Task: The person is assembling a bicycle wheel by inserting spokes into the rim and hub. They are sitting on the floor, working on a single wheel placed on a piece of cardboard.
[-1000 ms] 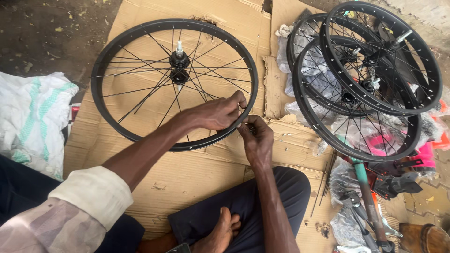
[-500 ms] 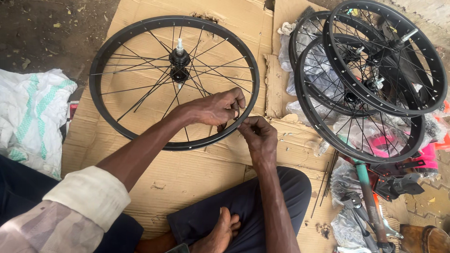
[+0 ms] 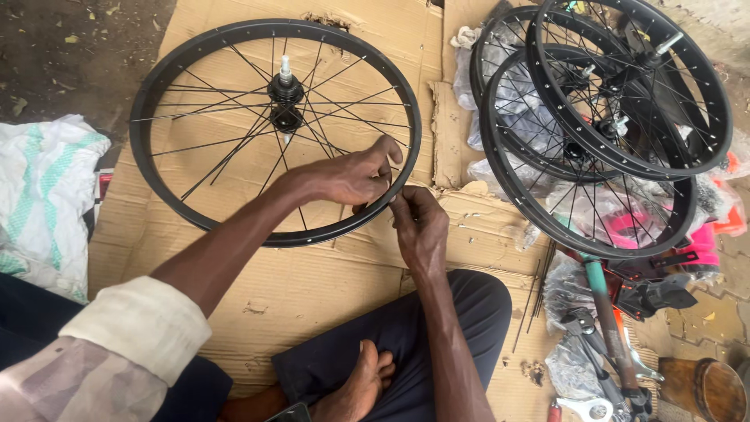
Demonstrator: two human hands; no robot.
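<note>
A black spoked bicycle wheel (image 3: 164, 94) lies flat on brown cardboard (image 3: 312, 289), its hub (image 3: 286, 98) pointing up. My left hand (image 3: 351, 176) reaches across the wheel and pinches a spoke at the near right part of the rim. My right hand (image 3: 420, 227) sits just outside the rim at the same spot, fingertips closed on something small at the rim; what it is I cannot make out. The two hands almost touch.
Three more black spoked wheels (image 3: 625, 94) are stacked at the upper right over plastic bags. A teal-handled tool (image 3: 605, 312), loose spokes and metal parts lie at the right. A white and green sack (image 3: 43, 195) lies at the left. My crossed legs and bare foot (image 3: 363, 383) are below.
The wheel and both hands have shifted slightly in the view; my left hand's fingers have spread a little over the rim. The hands stay at the same spot on the rim.
</note>
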